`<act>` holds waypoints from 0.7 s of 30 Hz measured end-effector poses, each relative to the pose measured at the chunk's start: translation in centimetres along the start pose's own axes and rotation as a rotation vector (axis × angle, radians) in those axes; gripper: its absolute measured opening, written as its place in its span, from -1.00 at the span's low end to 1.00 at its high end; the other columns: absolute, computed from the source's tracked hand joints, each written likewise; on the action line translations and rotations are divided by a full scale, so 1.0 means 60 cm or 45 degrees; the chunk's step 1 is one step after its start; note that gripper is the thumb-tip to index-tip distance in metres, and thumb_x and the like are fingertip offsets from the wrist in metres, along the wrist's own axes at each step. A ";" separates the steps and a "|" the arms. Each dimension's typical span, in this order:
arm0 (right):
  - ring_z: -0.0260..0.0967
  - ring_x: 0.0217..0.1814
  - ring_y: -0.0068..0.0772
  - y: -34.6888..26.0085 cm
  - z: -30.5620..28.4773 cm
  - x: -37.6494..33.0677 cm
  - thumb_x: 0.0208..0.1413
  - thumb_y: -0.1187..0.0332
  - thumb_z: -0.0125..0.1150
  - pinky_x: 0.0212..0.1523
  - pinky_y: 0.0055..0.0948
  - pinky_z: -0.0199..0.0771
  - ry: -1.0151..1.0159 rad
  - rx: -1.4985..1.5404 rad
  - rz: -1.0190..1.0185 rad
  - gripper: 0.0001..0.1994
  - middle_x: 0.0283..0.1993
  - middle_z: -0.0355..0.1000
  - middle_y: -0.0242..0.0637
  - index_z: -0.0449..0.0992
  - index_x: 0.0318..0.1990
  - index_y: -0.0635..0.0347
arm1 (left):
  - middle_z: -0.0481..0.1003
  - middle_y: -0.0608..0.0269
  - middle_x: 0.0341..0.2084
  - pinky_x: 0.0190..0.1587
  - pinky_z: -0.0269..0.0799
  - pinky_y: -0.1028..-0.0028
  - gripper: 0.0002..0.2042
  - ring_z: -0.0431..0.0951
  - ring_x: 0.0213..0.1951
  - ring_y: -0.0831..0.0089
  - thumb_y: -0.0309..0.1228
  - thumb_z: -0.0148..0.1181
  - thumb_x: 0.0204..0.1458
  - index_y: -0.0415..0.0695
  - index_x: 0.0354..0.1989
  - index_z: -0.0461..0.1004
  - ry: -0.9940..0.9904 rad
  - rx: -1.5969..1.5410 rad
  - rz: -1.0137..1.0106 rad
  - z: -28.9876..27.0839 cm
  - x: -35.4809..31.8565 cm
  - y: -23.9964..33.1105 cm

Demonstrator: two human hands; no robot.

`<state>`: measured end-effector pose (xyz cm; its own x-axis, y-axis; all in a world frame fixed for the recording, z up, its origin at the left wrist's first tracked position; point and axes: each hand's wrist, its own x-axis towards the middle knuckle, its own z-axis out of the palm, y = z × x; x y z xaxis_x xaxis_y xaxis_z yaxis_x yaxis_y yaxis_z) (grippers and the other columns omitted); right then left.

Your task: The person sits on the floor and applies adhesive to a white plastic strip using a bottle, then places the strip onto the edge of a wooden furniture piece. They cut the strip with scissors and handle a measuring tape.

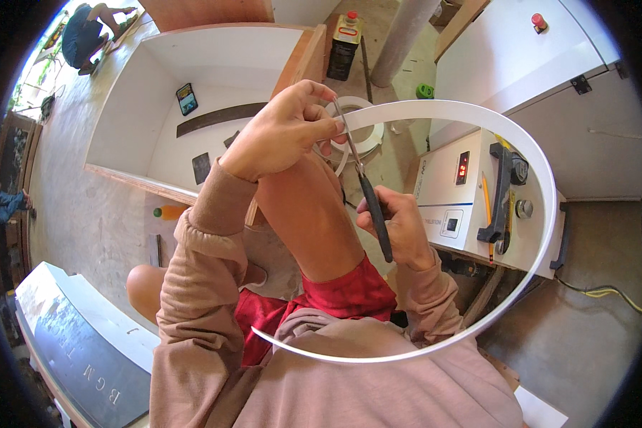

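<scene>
Looping from L hand (285,132), wht strip (547,187) rounds R hand (404,222).

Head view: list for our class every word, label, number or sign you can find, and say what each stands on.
I won't copy the wording, only place it.
White control box: red lit digits on its display; dark lettering on its surface.
Curved dark panel, lower left: large pale letters.
Red-capped can: label too small to read.
Phone: screen too small to read.
</scene>
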<state>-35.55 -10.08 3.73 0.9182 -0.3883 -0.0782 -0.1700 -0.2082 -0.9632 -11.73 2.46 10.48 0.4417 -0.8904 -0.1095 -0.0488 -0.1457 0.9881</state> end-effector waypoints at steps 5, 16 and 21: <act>0.17 -0.48 -0.71 0.001 0.000 0.002 0.16 0.21 0.56 -0.50 -0.48 0.28 -0.008 -0.071 -0.050 -0.64 -0.54 0.54 -0.30 0.51 -0.38 0.30 | 0.64 0.22 -0.36 -0.42 0.40 0.67 -0.51 0.59 -0.38 0.60 -0.39 0.35 0.31 -0.40 0.25 0.30 -0.033 -0.055 0.016 -0.002 0.003 -0.005; 0.32 -0.50 -0.67 0.008 0.002 -0.002 0.16 0.22 0.52 -0.49 -0.42 0.34 0.014 -0.114 -0.009 -0.68 -0.52 0.57 -0.20 0.57 -0.29 0.31 | 0.65 0.23 -0.36 -0.41 0.41 0.66 -0.55 0.59 -0.39 0.59 -0.40 0.35 0.28 -0.31 0.24 0.35 -0.034 -0.047 -0.019 -0.001 0.002 -0.006; 0.20 -0.56 -0.42 0.019 0.011 0.004 0.17 0.09 0.51 -0.49 -0.28 0.31 0.092 -0.181 -0.142 -0.62 -0.60 0.38 -0.20 0.57 -0.33 0.27 | 0.67 0.23 -0.34 -0.34 0.51 0.53 -0.62 0.62 -0.37 0.51 -0.36 0.33 0.26 -0.26 0.16 0.45 -0.061 0.175 0.131 -0.019 0.010 -0.023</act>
<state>-35.30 -9.79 2.44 0.9069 -0.4182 0.0505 -0.1224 -0.3763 -0.9184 -10.40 2.63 9.20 0.3850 -0.9228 -0.0170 -0.2151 -0.1077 0.9706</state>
